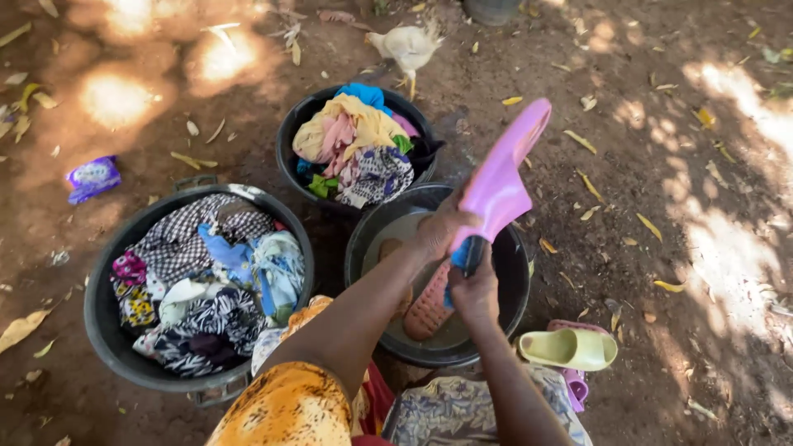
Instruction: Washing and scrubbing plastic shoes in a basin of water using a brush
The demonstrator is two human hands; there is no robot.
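A pink moulded plastic slipper (500,177) is held up over a black round plastic basin of cloudy water (516,272), its toe pointing up and away and its sole turned toward the person. The left hand (442,230) is wrapped around the slipper's lower end, fingers curled tight on the heel. The right hand (475,289) is clenched just below it around a blue scrubbing brush (464,254), which presses against the slipper's underside; the two hands are almost touching. In the water under them lies a second shoe, a salmon-pink perforated clog (428,310), partly sunk and leaning toward the near wall of the basin.

Just beside the basin on the right, a pale yellow-green slide sandal (568,348) rests on top of another pink slipper (576,386) on the bare earth. Behind the basin, touching its rim, stands a black tub heaped with yellow, pink and blue clothes (355,140). To the left sits a larger dark tub with handles, filled with checked and patterned laundry (198,272). Farther off, a pale chicken (406,48) walks on the leaf-strewn dirt, and a purple plastic sachet (92,177) lies well apart on the left.
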